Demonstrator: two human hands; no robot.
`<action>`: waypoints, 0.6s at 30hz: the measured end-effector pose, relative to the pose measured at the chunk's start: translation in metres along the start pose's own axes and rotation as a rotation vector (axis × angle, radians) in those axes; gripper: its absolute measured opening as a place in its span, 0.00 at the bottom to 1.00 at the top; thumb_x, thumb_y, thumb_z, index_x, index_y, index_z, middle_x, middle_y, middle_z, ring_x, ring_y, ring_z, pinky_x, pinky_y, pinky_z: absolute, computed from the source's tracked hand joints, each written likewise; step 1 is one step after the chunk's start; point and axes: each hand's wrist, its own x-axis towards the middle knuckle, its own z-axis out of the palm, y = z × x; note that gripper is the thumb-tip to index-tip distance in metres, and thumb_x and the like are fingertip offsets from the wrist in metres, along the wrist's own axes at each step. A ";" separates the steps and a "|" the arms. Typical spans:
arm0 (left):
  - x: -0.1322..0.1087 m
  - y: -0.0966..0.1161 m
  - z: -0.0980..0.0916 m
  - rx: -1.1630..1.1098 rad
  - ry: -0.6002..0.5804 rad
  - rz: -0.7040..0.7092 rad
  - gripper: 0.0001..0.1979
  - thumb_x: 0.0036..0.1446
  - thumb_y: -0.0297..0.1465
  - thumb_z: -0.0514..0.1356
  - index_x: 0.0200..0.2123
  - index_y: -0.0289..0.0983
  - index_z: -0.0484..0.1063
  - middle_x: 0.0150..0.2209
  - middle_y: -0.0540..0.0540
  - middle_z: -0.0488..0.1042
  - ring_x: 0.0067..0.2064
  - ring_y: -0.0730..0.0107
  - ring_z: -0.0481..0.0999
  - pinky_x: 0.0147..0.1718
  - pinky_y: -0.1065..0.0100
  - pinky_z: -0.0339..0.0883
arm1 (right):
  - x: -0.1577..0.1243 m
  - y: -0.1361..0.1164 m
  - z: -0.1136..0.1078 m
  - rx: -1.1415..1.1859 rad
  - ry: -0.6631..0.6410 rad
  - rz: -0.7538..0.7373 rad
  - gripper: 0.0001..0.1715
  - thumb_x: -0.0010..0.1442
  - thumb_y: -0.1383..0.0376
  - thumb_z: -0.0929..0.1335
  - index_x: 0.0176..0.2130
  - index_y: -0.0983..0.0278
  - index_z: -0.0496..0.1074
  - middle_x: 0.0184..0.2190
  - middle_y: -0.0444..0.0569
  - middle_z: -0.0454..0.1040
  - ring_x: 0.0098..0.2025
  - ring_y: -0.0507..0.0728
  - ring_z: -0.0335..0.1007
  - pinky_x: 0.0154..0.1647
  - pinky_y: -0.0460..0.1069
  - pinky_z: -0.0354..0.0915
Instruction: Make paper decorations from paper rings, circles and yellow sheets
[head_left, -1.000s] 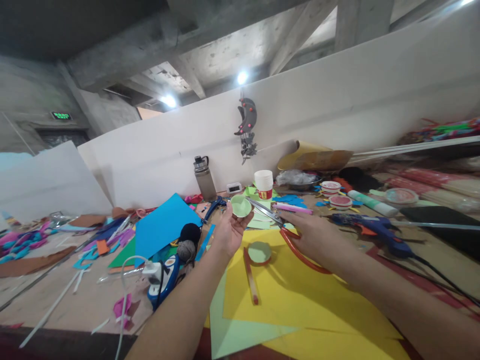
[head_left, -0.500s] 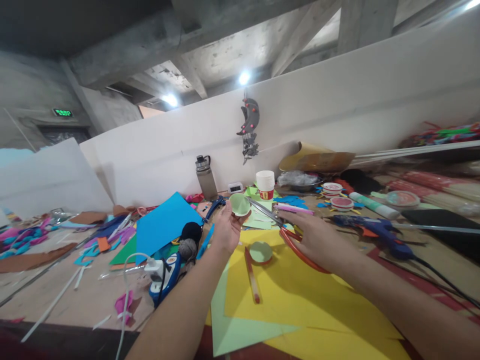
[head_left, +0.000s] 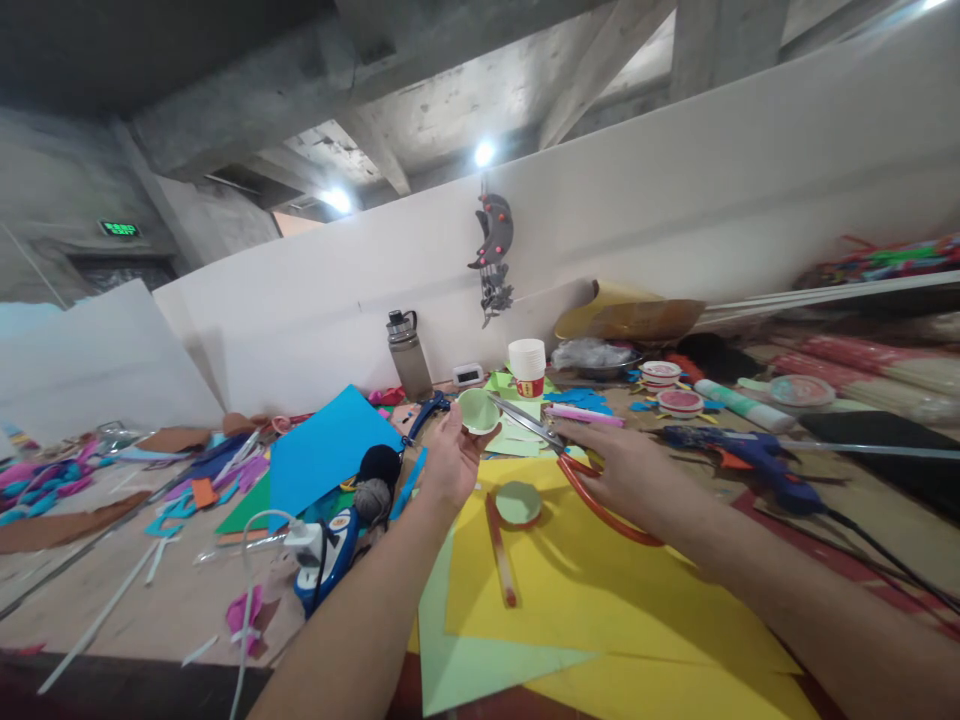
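My left hand (head_left: 452, 462) holds a small light green paper disc (head_left: 478, 410) between its fingertips, lifted above the table. My right hand (head_left: 628, 470) grips red-handled scissors (head_left: 559, 450), whose metal blades point left and meet the disc's right edge. Below them a second green disc on a red ring (head_left: 518, 503) lies on a yellow sheet (head_left: 600, 590), beside a thin red stick (head_left: 501, 552).
A blue glue gun (head_left: 750, 455) with its cord lies to the right. A second glue gun (head_left: 330, 550), a blue sheet (head_left: 322, 450), yarn balls (head_left: 379, 480), a bottle (head_left: 409, 355), a paper cup (head_left: 527, 367) and coloured scraps crowd the table. A white board stands behind.
The disc in my left hand has turned a little against the scissor blades. Both hands stay almost where they were.
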 end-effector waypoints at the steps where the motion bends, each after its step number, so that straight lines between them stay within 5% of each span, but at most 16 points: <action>1: 0.000 0.000 0.000 -0.015 0.003 -0.016 0.11 0.64 0.32 0.55 0.36 0.34 0.76 0.35 0.45 0.81 0.37 0.69 0.80 0.52 0.57 0.71 | 0.000 0.000 0.000 0.000 0.001 0.003 0.26 0.59 0.62 0.65 0.56 0.63 0.71 0.55 0.56 0.74 0.55 0.64 0.71 0.54 0.57 0.68; 18: -0.003 -0.003 0.004 -0.110 0.070 -0.133 0.14 0.65 0.36 0.54 0.42 0.33 0.75 0.35 0.43 0.81 0.37 0.65 0.81 0.46 0.57 0.75 | 0.000 -0.009 -0.006 -0.093 0.007 0.029 0.25 0.58 0.64 0.65 0.55 0.59 0.71 0.53 0.54 0.75 0.52 0.64 0.73 0.50 0.57 0.71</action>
